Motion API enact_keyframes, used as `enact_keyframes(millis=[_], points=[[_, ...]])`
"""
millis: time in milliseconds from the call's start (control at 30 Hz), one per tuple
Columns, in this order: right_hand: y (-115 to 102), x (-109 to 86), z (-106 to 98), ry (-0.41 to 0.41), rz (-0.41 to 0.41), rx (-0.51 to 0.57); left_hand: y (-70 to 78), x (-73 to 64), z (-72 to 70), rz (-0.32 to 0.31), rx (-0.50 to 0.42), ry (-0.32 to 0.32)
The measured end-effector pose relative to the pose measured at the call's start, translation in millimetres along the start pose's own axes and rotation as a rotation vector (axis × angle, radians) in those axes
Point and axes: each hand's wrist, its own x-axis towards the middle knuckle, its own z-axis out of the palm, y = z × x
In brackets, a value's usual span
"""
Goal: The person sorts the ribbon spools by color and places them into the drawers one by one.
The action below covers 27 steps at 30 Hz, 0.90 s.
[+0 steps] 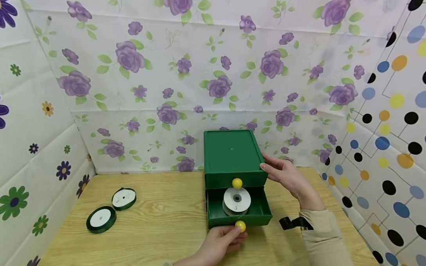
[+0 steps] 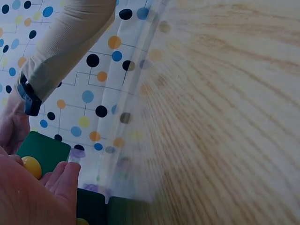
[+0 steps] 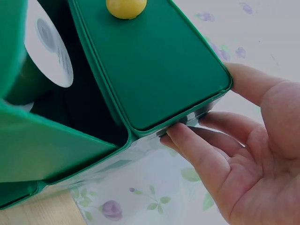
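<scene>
A green drawer cabinet (image 1: pixel 232 151) stands on the table, its top drawer closed behind a yellow knob (image 1: pixel 237 183). Below that, a drawer (image 1: pixel 261 207) is pulled out. Inside it lies a spool (image 1: pixel 237 198) with a white face, also visible in the right wrist view. My left hand (image 1: pixel 220 243) pinches the pulled-out drawer's yellow knob (image 1: pixel 240 226) with thumb and fingers. At the cabinet's right side, my right hand (image 1: pixel 290 178) rests its extended fingers on the wall. In the right wrist view its fingertips (image 3: pixel 177 131) touch the cabinet's side near the front corner.
Two rolls of dark green ribbon, one nearer (image 1: pixel 101 220) and one farther (image 1: pixel 124 198), lie on the wooden table (image 1: pixel 161 209) to the left. Flowered cloth (image 1: pixel 172 88) hangs behind, with a dotted cloth (image 1: pixel 392 155) on the right.
</scene>
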Motion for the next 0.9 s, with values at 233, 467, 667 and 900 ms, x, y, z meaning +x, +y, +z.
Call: enact_keyframes(millis=[233,467,667,900], points=[[2.8,0.2,1.5,0.016,0.003,0.027,1.1,8.6,-4.0,0.019,-0.014,0.009],[4.1,-1.2,3.3,0.027,0.008,0.04,6.5,18.5,-5.4,0.032,-0.038,0.045],[3.3,-2.4,4.5,0.042,0.009,0.043,15.4,37.0,-7.6,0.049,-0.085,0.07],[4.5,-0.7,6.9,0.054,0.01,0.049,21.9,53.4,-14.0,0.091,-0.116,0.088]])
